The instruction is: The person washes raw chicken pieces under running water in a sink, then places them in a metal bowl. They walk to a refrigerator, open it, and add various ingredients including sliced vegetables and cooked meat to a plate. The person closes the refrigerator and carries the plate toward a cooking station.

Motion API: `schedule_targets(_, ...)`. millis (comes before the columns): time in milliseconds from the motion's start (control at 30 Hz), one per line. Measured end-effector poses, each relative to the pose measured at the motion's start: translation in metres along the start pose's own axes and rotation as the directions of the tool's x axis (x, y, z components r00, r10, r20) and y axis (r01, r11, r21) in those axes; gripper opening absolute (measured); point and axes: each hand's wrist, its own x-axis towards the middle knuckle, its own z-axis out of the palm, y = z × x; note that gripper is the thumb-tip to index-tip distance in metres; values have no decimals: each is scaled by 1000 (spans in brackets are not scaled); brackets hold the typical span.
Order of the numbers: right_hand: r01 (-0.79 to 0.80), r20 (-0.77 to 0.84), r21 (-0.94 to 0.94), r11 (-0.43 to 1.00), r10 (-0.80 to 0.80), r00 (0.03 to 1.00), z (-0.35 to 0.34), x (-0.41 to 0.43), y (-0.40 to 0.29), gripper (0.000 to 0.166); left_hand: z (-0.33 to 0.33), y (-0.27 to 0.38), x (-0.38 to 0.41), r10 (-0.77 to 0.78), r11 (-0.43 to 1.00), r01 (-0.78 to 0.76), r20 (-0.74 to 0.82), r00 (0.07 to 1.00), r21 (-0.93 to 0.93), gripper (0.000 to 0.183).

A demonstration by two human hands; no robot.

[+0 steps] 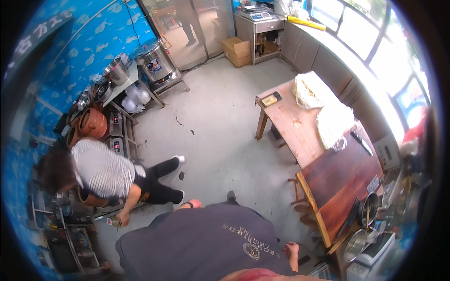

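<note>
My left hand (pixel 195 203) shows past the edge of my dark shirt (pixel 197 239), a dark band at its wrist. The shirt hides part of this hand, and no held thing is visible. Low at my right side hangs my right hand (pixel 291 248), its fingers loosely curled, with nothing seen in them. Nearest to it is a dark wooden tabletop (pixel 330 186) with a pale wooden edge; the hand is apart from it. On that top lie a knife (pixel 361 142) and a long dark blade-like object (pixel 348 217). A black shoe (pixel 231 196) points forward.
A co-worker (pixel 105 168) bends at the left, holding a can-like container (pixel 113 221). Clay pots (pixel 93 123), a steel boiler (pixel 154 63) and steel pot (pixel 117 72) line the wall. Plastic bags (pixel 335 123) lie on a pinkish table (pixel 295 123). A cardboard box (pixel 237 52) stands behind.
</note>
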Motion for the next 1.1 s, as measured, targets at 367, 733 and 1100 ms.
schedule_targets(367,750,790,-588,-303,-16,613,31,139,-293,20,-80,62,-68,-769,-495,-441,141,624,-749,37)
schedule_targets(733,427,674,59,902,-351,650,135,137,-610,36,-30,214,-82,-793,134,569,257,552,-811,21)
schedule_targets(1100,590,633,-688,423,-48,773,188,298,-507,54,-73,213,-42,-772,-204,441,421,477,-874,23)
